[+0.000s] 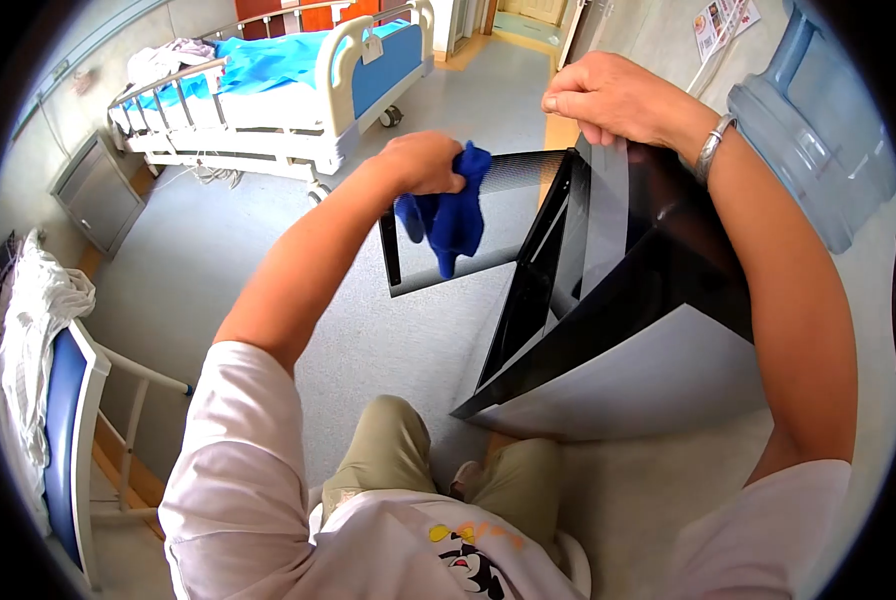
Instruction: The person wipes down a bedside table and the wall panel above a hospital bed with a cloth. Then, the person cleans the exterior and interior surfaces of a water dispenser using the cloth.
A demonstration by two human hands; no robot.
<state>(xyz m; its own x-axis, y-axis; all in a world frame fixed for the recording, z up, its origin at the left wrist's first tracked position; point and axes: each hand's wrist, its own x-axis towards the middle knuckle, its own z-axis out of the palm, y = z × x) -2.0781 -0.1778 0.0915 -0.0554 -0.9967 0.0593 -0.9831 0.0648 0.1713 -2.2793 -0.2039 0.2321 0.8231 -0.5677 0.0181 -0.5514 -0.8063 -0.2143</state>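
Observation:
My left hand (423, 163) is closed round a crumpled dark blue cloth (456, 215), which hangs in front of an open, black-framed see-through door (528, 172). The door belongs to a black and white cabinet-like appliance (628, 370), seen tilted at the lower right. Above the appliance's far end is my right hand (618, 98), its fingers curled together. Whatever those fingers hold, if anything, is hidden. Just below them runs a pale flat strip or panel (605, 210); contact with it cannot be made out. Part of the appliance's inside shows beside the door hinge.
A large bluish water bottle (818, 130) stands beside my right forearm. Across the floor is a hospital bed (368, 85) with side rails and wheels. A blue-padded chair (66, 430) with white cloth is at left, near a grey wall cabinet (100, 195).

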